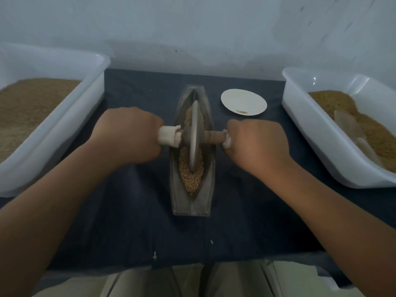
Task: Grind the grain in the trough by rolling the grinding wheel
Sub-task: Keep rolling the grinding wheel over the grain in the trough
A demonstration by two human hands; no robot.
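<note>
Two bare hands grip the ends of a short axle (pixel 214 137) at the centre of the frame, knuckles up and fingers curled tightly round it. The left hand (pixel 128 136) holds a stretch wrapped in pale padding (pixel 168 135), which sticks out from its fist toward the middle. The right hand (pixel 255 144) is closed over the other end, with a little of the same padding showing at the edge of its fist.

Between the hands stands the grinding wheel (pixel 194 133) – a thin, dull grey metal disc seen edge-on, upright, with a thick hub where the brownish axle passes through. Its lower edge sits down in the grain (pixel 190 181), small tan kernels that fill the groove on both sides of the wheel and toward the lower end.

The trough (pixel 177 196) is a long, narrow, boat-shaped piece of grey metal – pointed at the upper end, squared off at the lower end – lying along the middle of the frame on a dark blue cloth (pixel 128 211).

Just right of the trough's upper end lies a round white paper plate (pixel 243 101) with a few specks on it. A white plastic tub (pixel 64 125) at the left edge holds brown grain; another tub (pixel 321 133) at the right edge holds more, with a pale flat piece (pixel 347 127) lying on it. A pale wall (pixel 192 28) fills the top of the frame.
</note>
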